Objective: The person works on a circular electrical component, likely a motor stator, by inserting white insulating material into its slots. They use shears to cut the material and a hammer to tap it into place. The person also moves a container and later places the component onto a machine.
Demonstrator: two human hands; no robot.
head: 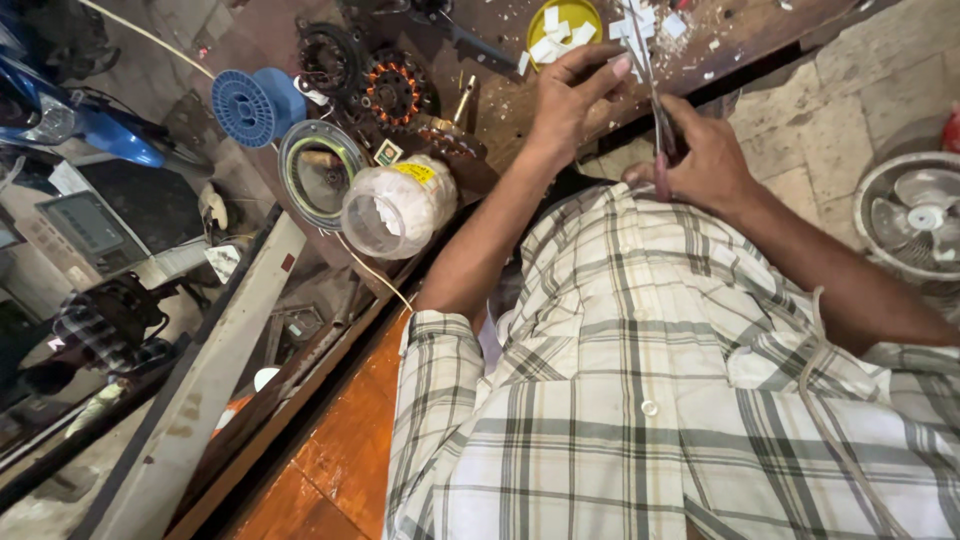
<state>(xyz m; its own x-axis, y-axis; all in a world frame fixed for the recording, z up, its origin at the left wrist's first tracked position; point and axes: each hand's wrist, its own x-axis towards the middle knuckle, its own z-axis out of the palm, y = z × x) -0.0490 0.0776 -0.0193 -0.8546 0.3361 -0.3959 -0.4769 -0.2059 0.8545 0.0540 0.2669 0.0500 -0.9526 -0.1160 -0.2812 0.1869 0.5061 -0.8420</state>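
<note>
With the right hand [705, 160] closed around the scissors [655, 125] and the left hand [570, 95] pinching a white strip [632, 35] over the workbench [520, 115] edge, the blades could nick the left fingertips.

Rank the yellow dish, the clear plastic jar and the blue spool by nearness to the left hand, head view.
From the left hand:
1. Yellow dish, just above it, holding white paper pieces.
2. Clear plastic jar, lower left, lying on its side.
3. Blue spool, far left on the bench.

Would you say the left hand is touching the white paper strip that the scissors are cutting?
Touching: the head view shows the left hand pinching the white paper strip at its fingertips, beside the scissors.
</note>
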